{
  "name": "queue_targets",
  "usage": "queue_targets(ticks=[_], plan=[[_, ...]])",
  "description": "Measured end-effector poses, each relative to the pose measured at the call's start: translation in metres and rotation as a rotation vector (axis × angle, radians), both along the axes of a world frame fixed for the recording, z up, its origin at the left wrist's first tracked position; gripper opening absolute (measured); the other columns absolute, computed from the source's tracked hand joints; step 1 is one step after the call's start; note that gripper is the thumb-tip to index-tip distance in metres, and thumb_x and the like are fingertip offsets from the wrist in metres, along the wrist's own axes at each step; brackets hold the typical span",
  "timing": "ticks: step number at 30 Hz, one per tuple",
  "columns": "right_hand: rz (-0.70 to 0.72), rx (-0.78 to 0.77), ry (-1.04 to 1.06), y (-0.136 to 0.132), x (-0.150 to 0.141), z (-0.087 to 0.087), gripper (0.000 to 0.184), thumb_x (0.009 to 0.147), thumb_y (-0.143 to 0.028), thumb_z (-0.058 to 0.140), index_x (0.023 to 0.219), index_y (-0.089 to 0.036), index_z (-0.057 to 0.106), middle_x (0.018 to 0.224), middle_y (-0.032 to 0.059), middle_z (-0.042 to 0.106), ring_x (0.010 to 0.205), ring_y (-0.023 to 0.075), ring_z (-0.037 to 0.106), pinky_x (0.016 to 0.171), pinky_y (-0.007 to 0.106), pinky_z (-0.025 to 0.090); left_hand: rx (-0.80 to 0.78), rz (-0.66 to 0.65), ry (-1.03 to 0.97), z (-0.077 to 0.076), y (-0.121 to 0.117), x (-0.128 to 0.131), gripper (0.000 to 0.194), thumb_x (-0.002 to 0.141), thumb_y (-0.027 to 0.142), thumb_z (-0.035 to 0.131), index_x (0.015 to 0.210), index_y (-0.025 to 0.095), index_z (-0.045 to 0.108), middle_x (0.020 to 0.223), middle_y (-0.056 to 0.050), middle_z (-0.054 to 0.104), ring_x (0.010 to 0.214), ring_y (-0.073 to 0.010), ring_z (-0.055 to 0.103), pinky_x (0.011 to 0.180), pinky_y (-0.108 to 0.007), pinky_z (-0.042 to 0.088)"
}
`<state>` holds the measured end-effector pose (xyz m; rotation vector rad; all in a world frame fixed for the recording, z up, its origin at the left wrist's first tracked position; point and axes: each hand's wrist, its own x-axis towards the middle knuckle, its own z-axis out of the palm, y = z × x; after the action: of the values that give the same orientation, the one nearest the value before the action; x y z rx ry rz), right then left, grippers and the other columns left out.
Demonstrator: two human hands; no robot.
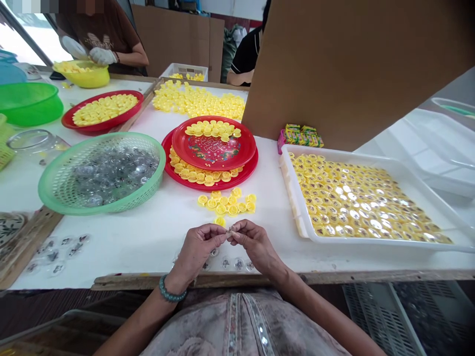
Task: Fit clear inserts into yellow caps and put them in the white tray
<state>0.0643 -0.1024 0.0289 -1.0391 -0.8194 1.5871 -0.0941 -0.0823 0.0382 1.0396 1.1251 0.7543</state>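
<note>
My left hand [199,247] and my right hand [256,242] meet above the white table, fingertips pinched together. Between them is a tiny item, too small to make out. Just beyond the fingers lies a yellow plastic piece [219,221], with a loose group of similar round yellow pieces [232,200] behind it. Below and between my hands, transparent discs [238,263] with dark prints lie near the table's front edge; my wrists partly hide them. More transparent discs [53,255] are spread to the left.
A green basket [48,190] holds transparent parts. Stacked red trays [250,153] carry yellow pieces. To the right, a white tray [297,212] contains rows of yellow pieces under a tall cardboard sheet [334,64]. Across the table, a gloved person [126,52] works at a yellow bowl [92,78].
</note>
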Motion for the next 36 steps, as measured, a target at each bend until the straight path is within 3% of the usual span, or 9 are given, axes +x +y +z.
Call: queue_targets(ticks=[5,9,16,23,27,31,33,36], plan=[[-0.051,-0.038,0.068,-0.002,-0.006,-0.005,0.015,0.07,-0.028,0.072,0.078,-0.019,0.062,0.071,-0.0014,0.06,0.064,0.0106,0.054,0.067,0.026,0.043,0.025,0.035,0.018,0.001,-0.001,0.002,0.023,0.069,0.036,0.07,0.081,0.016,0.068,0.071,-0.002,0.066,0.06,-0.0108,0.051,0.056,-0.021,0.039],[-0.029,0.0,-0.033,-0.004,-0.005,-0.006,0.011,0.073,-0.027,0.069,0.077,-0.018,0.064,0.071,-0.0011,0.06,0.067,0.0102,0.051,0.068,0.025,0.04,0.033,0.078,-0.001,0.002,0.0,0.002,0.02,0.07,0.032,0.069,0.083,0.016,0.067,0.075,-0.001,0.066,0.066,-0.0111,0.053,0.06,-0.02,0.041],[-0.015,0.003,-0.094,-0.003,0.001,-0.004,0.016,0.076,-0.032,0.067,0.08,-0.017,0.064,0.067,-0.0013,0.059,0.064,0.0104,0.051,0.064,0.024,0.04,0.061,-0.043,0.034,0.001,0.003,-0.001,0.023,0.071,0.035,0.068,0.084,0.016,0.067,0.077,-0.002,0.065,0.067,-0.0114,0.053,0.062,-0.021,0.041],[-0.086,-0.011,0.022,-0.002,-0.004,-0.005,0.015,0.074,-0.029,0.068,0.079,-0.017,0.06,0.062,-0.0025,0.058,0.058,0.0091,0.051,0.057,0.022,0.039,0.054,-0.022,0.077,0.0,0.003,0.004,0.021,0.07,0.033,0.068,0.08,0.015,0.068,0.073,-0.002,0.066,0.065,-0.0114,0.053,0.061,-0.021,0.041],[-0.021,0.093,-0.181,0.0,0.004,-0.003,0.01,0.077,-0.027,0.065,0.08,-0.017,0.061,0.064,-0.0021,0.058,0.06,0.0099,0.052,0.06,0.023,0.041,0.085,-0.047,0.106,0.002,0.004,0.002,0.022,0.07,0.033,0.067,0.085,0.016,0.067,0.079,-0.003,0.066,0.069,-0.0126,0.054,0.062,-0.021,0.042],[0.12,0.271,-0.59,-0.003,0.015,0.002,0.006,0.081,-0.021,0.059,0.081,-0.018,0.064,0.073,0.0003,0.059,0.067,0.0114,0.054,0.063,0.024,0.043,0.109,-0.176,0.183,0.0,0.003,-0.004,0.018,0.072,0.033,0.065,0.08,0.016,0.066,0.071,-0.001,0.063,0.065,-0.0114,0.052,0.06,-0.021,0.04],[0.168,0.342,-0.718,-0.008,0.016,0.002,0.012,0.082,-0.019,0.056,0.091,-0.019,0.064,0.081,0.002,0.061,0.072,0.0119,0.056,0.067,0.024,0.045,0.061,-0.188,0.197,-0.004,0.0,-0.006,0.018,0.072,0.033,0.066,0.076,0.015,0.065,0.068,0.0,0.061,0.061,-0.0103,0.051,0.058,-0.02,0.039],[0.173,0.402,-0.821,-0.014,0.011,-0.003,0.029,0.077,-0.021,0.064,0.107,-0.019,0.06,0.088,0.0035,0.06,0.071,0.0118,0.058,0.065,0.024,0.047,-0.061,-0.104,0.159,-0.011,-0.004,-0.005,0.021,0.069,0.034,0.069,0.076,0.015,0.063,0.067,0.0,0.062,0.059,-0.01,0.052,0.056,-0.02,0.039]])
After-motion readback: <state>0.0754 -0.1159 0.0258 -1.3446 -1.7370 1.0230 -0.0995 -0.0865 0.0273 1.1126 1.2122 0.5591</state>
